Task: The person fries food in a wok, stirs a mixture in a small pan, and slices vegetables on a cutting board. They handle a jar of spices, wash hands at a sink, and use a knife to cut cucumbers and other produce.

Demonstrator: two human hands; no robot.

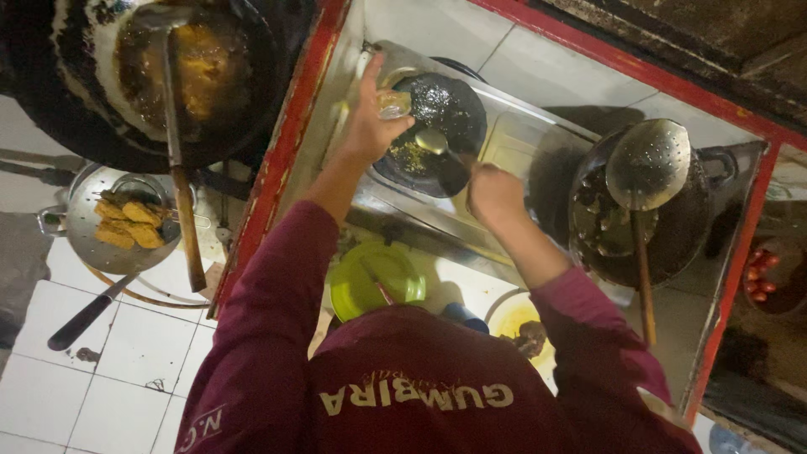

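My left hand [367, 126] holds a small clear glass [393, 102] with yellowish contents, tilted over a dark frying pan [450, 105]. The pan sits on a steel stove [513, 143] and has yellowish bits at its near edge. My right hand [493, 195] grips the handle of a metal spoon [433, 141] whose bowl rests inside the pan. Both arms wear maroon sleeves.
A second wok [685, 227] on the right has a perforated skimmer [647, 164] lying across it. At top left is a large wok [193, 71] with a long ladle. A colander [80, 227] holds fried pieces. Green plate [374, 277], yellow bowl [514, 319], red cart frame [282, 151].
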